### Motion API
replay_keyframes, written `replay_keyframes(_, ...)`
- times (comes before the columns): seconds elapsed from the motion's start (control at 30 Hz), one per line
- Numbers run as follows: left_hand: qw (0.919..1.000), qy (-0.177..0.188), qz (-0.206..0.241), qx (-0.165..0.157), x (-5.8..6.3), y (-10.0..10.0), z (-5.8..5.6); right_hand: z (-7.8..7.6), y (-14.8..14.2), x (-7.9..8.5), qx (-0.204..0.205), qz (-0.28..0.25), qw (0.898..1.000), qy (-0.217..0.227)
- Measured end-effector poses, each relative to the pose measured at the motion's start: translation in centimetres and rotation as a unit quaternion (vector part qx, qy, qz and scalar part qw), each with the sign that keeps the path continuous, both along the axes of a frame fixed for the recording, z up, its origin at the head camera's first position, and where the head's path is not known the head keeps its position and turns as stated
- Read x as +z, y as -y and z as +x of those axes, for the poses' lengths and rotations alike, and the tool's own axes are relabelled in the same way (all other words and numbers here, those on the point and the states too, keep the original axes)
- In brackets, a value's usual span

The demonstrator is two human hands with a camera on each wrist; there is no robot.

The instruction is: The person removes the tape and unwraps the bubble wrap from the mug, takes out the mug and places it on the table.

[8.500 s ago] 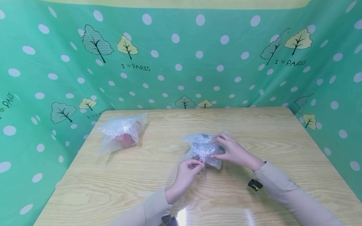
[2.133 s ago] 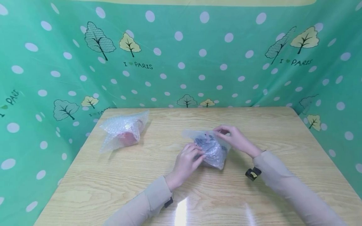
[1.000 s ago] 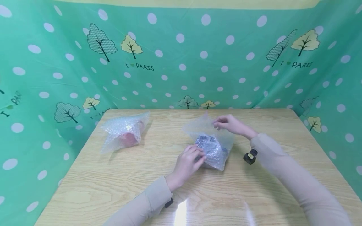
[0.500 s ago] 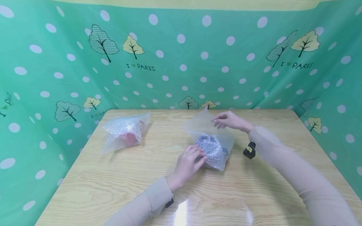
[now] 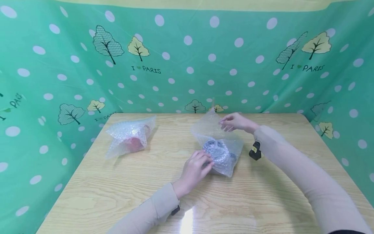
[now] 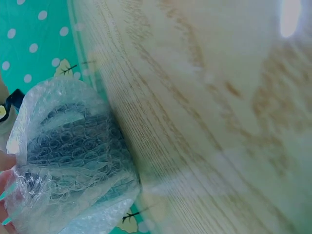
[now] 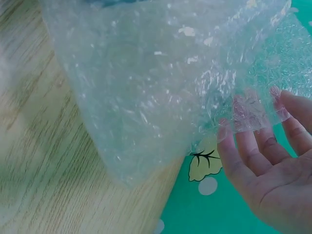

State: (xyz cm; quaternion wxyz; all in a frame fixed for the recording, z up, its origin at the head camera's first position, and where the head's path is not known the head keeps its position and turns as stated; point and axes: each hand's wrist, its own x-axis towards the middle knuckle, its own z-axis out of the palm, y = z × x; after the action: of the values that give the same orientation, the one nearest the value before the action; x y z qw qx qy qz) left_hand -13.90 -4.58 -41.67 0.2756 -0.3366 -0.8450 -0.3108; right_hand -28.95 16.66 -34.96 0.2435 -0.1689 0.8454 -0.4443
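Observation:
A bubble wrap bag point(image 5: 223, 159) with a dark bluish object inside lies right of the table's middle; the wrap hides what kind of object it is. My left hand point(image 5: 193, 170) holds the bag's near left side with bent fingers. In the left wrist view, fingers point(image 6: 5, 163) touch the wrapped bundle point(image 6: 80, 146) at the left edge. Behind the bundle, my right hand point(image 5: 237, 123) pinches the edge of the bag's raised flap point(image 5: 208, 125). The right wrist view shows the thumb and fingers of this hand point(image 7: 280, 170) at the clear plastic edge point(image 7: 253, 117).
Another bubble wrap package point(image 5: 128, 136), with something reddish inside, lies at the table's back left. The wooden table point(image 5: 117, 188) meets a green dotted curtain point(image 5: 175, 52) behind and at both sides.
My right hand has gone from the bundle's side to its far edge and up, drawing the flap backward and unfolded. My left hand shifted onto the bundle's left side, then stayed.

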Motion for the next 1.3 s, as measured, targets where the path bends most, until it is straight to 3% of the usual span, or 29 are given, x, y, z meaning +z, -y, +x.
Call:
replay_keyframes(0.67, 0.9999, -0.013, 0.003, 0.001, -0.4, 0.0, -0.2, -1.6, 0.2, -0.6, -0.025, 0.014, 0.999, 0.033)
replay_keyframes(0.9, 1.0, 0.008, -0.003, 0.0, -0.2, 0.0, -0.1, -2.0, 0.1, -1.1, -0.032, 0.014, 0.998, 0.044)
replay_keyframes(1.07, 1.0, -0.004, 0.0, -0.001, -0.4, -0.1, -0.1, -2.0, 0.1, -1.2, -0.037, 0.019, 0.999, 0.032)
replay_keyframes(1.3, 1.0, -0.004, 0.0, 0.001, -0.3, 0.0, -0.1, -0.9, 0.6, -0.3, -0.033, 0.042, 0.998, -0.02)
